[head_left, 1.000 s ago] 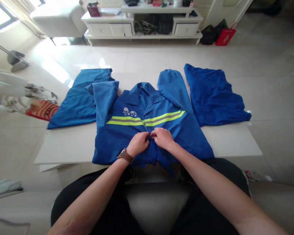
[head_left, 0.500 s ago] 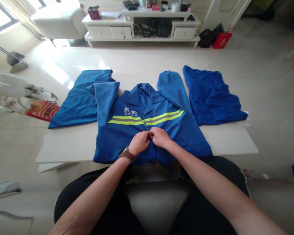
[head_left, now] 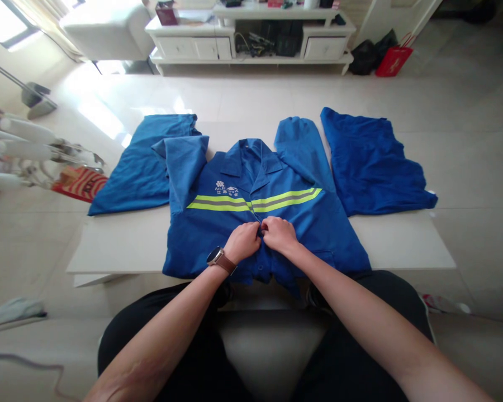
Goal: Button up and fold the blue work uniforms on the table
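Fingers point(head_left: 256, 232) of the left hand point(head_left: 243, 242) are curled in a narrow pinch on the front edge of the blue jacket point(head_left: 230, 221), and those of the right hand point(head_left: 279, 233) pinch the cloth just beside them, the two hands almost meeting below the chest stripe point(head_left: 222, 203); exactly what lies between the fingertips is too small to tell. Jacket and hands are at the middle of the white tabletop point(head_left: 402, 245), the jacket spread front up, its collar point(head_left: 230, 162) pointing away from the person and its lower edge hanging past the near side. One button point(head_left: 260, 268) shows below the hands. White lettering point(head_left: 226, 190) sits above the yellow and grey stripe, on the left as seen here. A sleeve point(head_left: 186, 164) is folded up to the left of the collar, and a second sleeve point(head_left: 299, 145) to the right. Beyond each sleeve lies more blue fabric: the left cloth point(head_left: 129, 162), and the darker right cloth point(head_left: 373, 162). On the left wrist is a watch point(head_left: 218, 257) with a brown strap. Across the floor point(head_left: 260, 92) stands a white cabinet point(head_left: 193, 49), with a red bag point(head_left: 394, 60) near its right end
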Demonstrator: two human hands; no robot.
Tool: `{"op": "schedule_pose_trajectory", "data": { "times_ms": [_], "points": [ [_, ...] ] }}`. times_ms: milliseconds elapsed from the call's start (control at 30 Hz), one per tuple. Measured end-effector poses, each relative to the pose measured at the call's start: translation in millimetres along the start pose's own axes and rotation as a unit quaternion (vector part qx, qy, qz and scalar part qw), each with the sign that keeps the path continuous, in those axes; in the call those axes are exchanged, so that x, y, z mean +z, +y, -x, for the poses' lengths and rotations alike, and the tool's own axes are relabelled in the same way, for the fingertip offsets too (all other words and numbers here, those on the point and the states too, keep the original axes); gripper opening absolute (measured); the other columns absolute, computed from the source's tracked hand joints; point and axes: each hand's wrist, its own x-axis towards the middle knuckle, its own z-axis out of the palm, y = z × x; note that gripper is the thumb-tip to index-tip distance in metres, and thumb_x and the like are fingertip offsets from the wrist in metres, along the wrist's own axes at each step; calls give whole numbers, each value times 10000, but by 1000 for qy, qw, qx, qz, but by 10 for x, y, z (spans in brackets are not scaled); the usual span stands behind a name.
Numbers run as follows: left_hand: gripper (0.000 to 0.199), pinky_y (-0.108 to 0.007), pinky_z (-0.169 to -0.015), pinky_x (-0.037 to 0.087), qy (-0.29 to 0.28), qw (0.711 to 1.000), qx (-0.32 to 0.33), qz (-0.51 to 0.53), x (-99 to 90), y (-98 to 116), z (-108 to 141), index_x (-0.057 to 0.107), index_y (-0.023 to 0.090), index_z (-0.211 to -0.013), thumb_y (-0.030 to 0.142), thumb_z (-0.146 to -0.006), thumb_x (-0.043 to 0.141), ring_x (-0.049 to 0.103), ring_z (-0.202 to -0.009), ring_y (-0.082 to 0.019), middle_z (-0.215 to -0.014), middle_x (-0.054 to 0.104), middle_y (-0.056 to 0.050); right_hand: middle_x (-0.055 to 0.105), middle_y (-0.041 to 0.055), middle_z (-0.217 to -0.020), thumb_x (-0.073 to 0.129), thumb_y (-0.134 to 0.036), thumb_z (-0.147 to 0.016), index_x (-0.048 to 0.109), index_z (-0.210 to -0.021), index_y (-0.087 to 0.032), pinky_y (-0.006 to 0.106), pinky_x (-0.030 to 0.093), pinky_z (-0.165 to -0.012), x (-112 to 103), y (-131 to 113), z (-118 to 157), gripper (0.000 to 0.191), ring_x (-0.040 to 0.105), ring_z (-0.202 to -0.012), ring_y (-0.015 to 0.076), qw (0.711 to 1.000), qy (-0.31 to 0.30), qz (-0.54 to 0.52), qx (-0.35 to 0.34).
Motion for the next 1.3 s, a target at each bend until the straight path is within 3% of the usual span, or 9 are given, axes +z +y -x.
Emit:
{"op": "schedule_pose_trajectory", "data": {
  "times_ms": [533, 733, 1033, 1300],
  "points": [
    [236, -338, -867, 516, 3, 1000, -5, 5, -40, 32, 15, 652, 197, -1065, 151, -868, 532, 700, -1004, -252, -1073, 742, -108, 779, 48, -1092, 575, -321, -926, 738, -1030, -295, 312, 489, -823, 16, -46, 54, 194, 718, -1007, 248, 999, 13, -13, 31],
    [248, -342, -851, 523, 3, 1000, 11, -4, -29, 19, 7, 654, 191, -1068, 143, -850, 547, 705, -1002, -262, -1066, 748, -112, 777, 42, -1066, 625, -305, -886, 673, -1139, -300, 312, 475, -792, 2, -14, 16, 258, 722, -981, 255, 999, 8, -28, 30],
    [343, -337, -914, 524, -7, 1000, -7, 11, -5, 88, 52, 637, 197, -1220, 161, -892, 542, 701, -1060, -254, -1164, 743, -116, 751, 25, -1187, 533, -202, -913, 718, -1074, -286, 302, 485, -849, 11, 9, -1, 259, 689, -1092, 235, 999, 11, -30, -18],
    [231, -347, -836, 525, -10, 999, -32, -11, -30, 150, 56, 645, 191, -1113, 197, -910, 535, 723, -1015, -277, -1120, 756, -123, 736, 61, -1185, 509, -174, -920, 707, -1048, -243, 314, 492, -865, -4, -11, 19, 246, 693, -1070, 244, 999, 12, -6, -34]
  ]
}}
